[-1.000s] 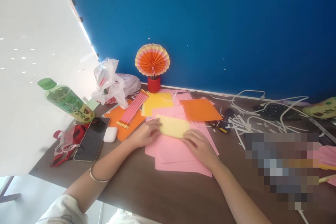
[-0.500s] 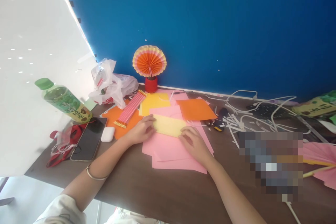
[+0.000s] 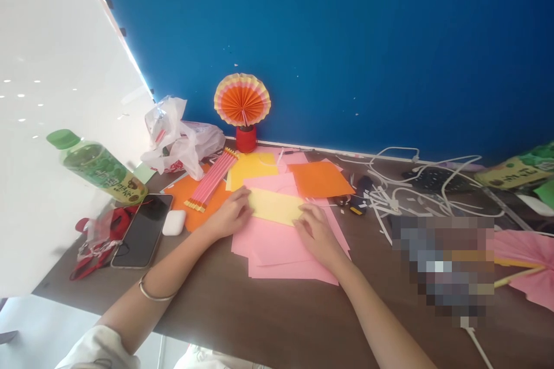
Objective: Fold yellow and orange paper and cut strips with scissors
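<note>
A folded pale yellow paper [image 3: 276, 206] lies on a stack of pink sheets [image 3: 281, 245] on the brown table [image 3: 268, 317]. My left hand [image 3: 231, 214] presses its left end with curled fingers. My right hand [image 3: 317, 233] rests on its right end, fingers bent down onto the paper. Behind lie an orange sheet [image 3: 319, 178], a yellow sheet [image 3: 250, 166] and a bundle of pink sticks [image 3: 212, 179].
An orange paper fan in a red cup [image 3: 243, 109] stands by the blue wall. A green bottle [image 3: 96, 166], phone [image 3: 142, 230], white earbud case [image 3: 173, 222], red scissors [image 3: 97, 242] and plastic bag [image 3: 179, 138] sit left. White cables [image 3: 415, 184] and paper scraps lie right.
The view has drifted slightly, shifting everything a little to the left. Both hands stay on the ends of the yellow paper, barely moved.
</note>
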Motion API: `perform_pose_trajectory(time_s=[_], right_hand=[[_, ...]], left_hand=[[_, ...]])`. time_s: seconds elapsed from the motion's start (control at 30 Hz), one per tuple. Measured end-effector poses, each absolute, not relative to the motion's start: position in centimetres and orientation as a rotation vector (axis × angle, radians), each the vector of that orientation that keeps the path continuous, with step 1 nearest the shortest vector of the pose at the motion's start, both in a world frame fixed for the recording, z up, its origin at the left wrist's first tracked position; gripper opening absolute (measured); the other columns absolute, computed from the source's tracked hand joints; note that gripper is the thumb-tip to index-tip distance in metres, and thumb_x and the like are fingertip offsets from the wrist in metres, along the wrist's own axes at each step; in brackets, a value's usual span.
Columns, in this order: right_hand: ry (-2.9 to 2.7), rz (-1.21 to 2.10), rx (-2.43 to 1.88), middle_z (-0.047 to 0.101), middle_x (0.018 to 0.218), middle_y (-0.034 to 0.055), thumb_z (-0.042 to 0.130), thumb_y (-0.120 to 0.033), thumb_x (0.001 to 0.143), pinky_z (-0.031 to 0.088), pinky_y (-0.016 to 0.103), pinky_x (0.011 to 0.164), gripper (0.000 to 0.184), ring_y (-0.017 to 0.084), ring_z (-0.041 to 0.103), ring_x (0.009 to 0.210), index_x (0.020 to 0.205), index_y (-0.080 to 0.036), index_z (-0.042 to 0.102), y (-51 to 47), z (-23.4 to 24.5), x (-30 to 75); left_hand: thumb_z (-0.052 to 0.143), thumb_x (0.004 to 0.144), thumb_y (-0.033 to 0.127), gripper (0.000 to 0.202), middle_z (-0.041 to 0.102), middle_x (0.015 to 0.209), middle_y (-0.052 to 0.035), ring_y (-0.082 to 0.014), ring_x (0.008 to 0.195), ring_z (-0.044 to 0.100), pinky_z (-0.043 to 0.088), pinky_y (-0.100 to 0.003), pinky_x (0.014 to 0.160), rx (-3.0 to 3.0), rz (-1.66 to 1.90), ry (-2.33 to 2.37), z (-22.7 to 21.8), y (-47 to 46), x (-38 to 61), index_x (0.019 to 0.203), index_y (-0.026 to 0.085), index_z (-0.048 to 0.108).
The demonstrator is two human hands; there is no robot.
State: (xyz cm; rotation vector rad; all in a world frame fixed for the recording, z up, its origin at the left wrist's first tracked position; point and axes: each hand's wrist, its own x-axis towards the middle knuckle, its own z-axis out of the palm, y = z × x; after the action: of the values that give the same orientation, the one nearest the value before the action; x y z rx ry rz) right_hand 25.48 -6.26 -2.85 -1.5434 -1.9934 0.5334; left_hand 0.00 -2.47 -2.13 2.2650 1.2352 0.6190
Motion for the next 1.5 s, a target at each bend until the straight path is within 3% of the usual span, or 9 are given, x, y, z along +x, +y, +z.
perform_pose_trajectory(time_s=[0.3, 0.87, 1.37, 1.5], right_hand=[[-1.995, 0.507, -1.53, 0.049, 0.112, 0.009, 0.045, -0.034, 0.085, 0.041, 0.044, 0.096, 0.021, 0.026, 0.042, 0.116, 0.068, -0.022, 0.049, -6.2, -3.05, 25.51], [-2.006, 0.507, -1.53, 0.049, 0.109, 0.0084, 0.044, -0.032, 0.085, 0.042, 0.044, 0.094, 0.022, 0.025, 0.043, 0.115, 0.065, -0.022, 0.044, -6.21, -2.8, 25.35], [-2.005, 0.504, -1.559, 0.049, 0.11, 0.0085, 0.045, -0.032, 0.083, 0.041, 0.043, 0.094, 0.022, 0.025, 0.044, 0.114, 0.064, -0.022, 0.042, -6.09, -3.11, 25.48], [-2.014, 0.535, -1.573, 0.048, 0.112, 0.0085, 0.044, -0.032, 0.084, 0.039, 0.042, 0.095, 0.023, 0.024, 0.042, 0.116, 0.064, -0.022, 0.042, -6.15, -2.9, 25.43]], left_hand=[[0.044, 0.084, 0.029, 0.019, 0.046, 0.126, -0.0115, -0.0249, 0.122, 0.043, 0.038, -0.039, 0.101, 2.253, 0.673, 1.283, -2.54, -2.33, 0.12, 0.069, 0.018, 0.051], [0.043, 0.085, 0.03, 0.021, 0.045, 0.126, -0.0123, -0.0234, 0.122, 0.043, 0.04, -0.038, 0.099, 2.279, 0.673, 1.264, -2.8, -2.27, 0.24, 0.068, 0.018, 0.047], [0.04, 0.087, 0.026, 0.016, 0.042, 0.13, -0.0144, -0.0246, 0.127, 0.037, 0.037, -0.041, 0.102, 2.282, 0.613, 1.287, -2.68, -2.69, 0.35, 0.076, 0.017, 0.048], [0.041, 0.087, 0.023, 0.012, 0.043, 0.129, -0.0153, -0.025, 0.124, 0.04, 0.039, -0.041, 0.101, 2.332, 0.597, 1.344, -2.18, -3.15, 0.66, 0.089, 0.015, 0.051]])
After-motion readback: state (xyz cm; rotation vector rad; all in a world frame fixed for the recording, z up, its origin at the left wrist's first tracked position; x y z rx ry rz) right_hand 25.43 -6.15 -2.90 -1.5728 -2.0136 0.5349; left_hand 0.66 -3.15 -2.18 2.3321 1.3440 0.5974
